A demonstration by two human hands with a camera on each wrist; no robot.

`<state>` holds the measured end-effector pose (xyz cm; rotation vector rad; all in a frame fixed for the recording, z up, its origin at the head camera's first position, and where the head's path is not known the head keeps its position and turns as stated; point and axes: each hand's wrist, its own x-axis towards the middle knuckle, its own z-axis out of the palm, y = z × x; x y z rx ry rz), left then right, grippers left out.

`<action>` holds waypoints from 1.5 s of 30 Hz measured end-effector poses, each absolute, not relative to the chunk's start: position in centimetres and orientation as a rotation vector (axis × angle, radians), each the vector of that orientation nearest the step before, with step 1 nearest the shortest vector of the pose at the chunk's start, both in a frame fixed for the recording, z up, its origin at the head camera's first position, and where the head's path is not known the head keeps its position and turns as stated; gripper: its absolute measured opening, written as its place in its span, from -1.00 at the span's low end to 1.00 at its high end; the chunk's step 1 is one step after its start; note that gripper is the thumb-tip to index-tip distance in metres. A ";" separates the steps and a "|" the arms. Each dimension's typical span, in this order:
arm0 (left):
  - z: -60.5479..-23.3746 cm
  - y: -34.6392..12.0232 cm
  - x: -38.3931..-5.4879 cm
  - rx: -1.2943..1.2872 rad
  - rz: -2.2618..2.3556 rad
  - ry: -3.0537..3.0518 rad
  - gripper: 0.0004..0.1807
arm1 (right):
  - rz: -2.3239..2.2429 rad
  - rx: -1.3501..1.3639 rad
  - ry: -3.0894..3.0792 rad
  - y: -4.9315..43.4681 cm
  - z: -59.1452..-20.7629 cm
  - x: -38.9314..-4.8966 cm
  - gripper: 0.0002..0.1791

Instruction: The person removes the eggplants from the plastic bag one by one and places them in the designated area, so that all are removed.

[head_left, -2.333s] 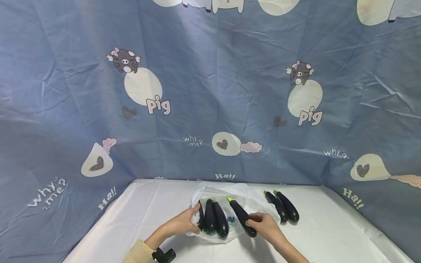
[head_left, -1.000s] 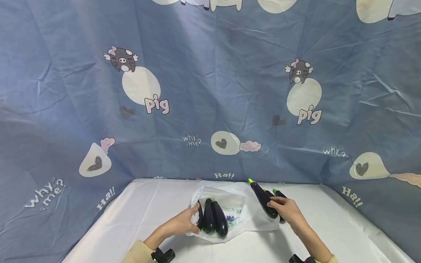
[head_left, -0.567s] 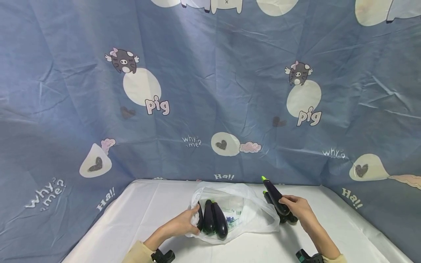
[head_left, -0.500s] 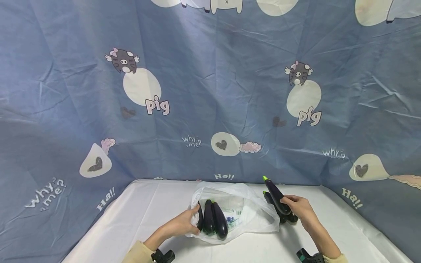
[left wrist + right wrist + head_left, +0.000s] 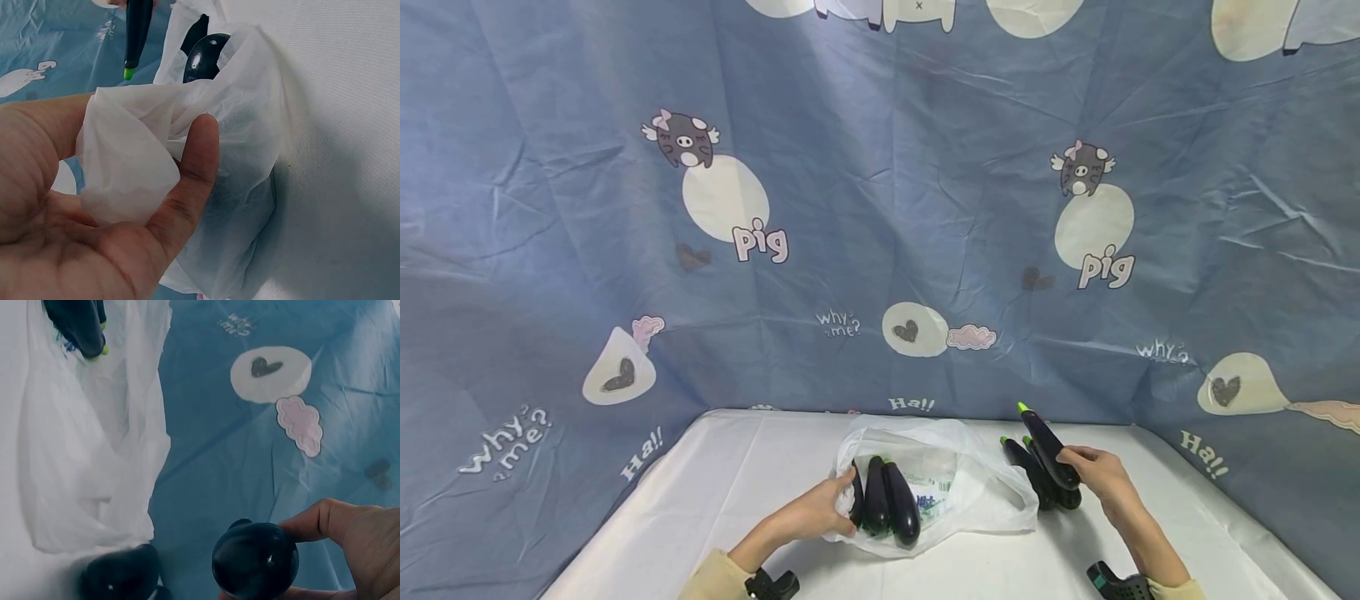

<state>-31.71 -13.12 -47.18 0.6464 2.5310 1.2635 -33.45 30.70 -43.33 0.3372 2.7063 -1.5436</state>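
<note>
A white plastic bag (image 5: 988, 500) lies with its mouth spread toward me. My left hand (image 5: 812, 510) pinches the bag's left edge, and the left wrist view shows the film folded between thumb (image 5: 201, 147) and fingers. Inside are three dark eggplants: one beside my fingers, partly hidden, then a middle eggplant (image 5: 876, 498) and a right eggplant (image 5: 902, 504). My right hand (image 5: 1099, 475) grips another eggplant (image 5: 1045, 446) near its thick end, green stem pointing up and away. It overlaps two eggplants on the table, the left one (image 5: 1028, 471) showing more.
The white-covered table (image 5: 752, 467) runs back to a blue printed cloth (image 5: 850, 208) hanging behind and along both sides. Printed green and blue marks (image 5: 928, 498) show on the bag's inside. A dark band (image 5: 772, 583) sits on the left wrist, another (image 5: 1120, 582) on the right.
My right hand has carried its eggplant from over the bag's mouth rightward, now above the two table eggplants. In the last half second it shifted slightly further right. My left hand stays at the bag's edge.
</note>
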 end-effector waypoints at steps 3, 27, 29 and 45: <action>-47.2 -13.1 -31.7 0.647 1.263 2.532 0.08 | -1.543 0.352 2.706 31.2 -43.5 -33.6 -0.25; -47.2 -13.0 -31.7 0.624 1.259 2.533 0.09 | -1.578 0.516 2.664 34.5 -45.6 -34.6 -0.15; -47.2 -12.9 -31.6 0.626 1.261 2.533 0.08 | -1.581 0.515 2.658 34.6 -45.6 -34.6 -0.15; -47.5 -12.9 -31.6 0.644 1.253 2.538 0.09 | -1.572 0.521 2.677 35.4 -46.4 -34.5 -0.22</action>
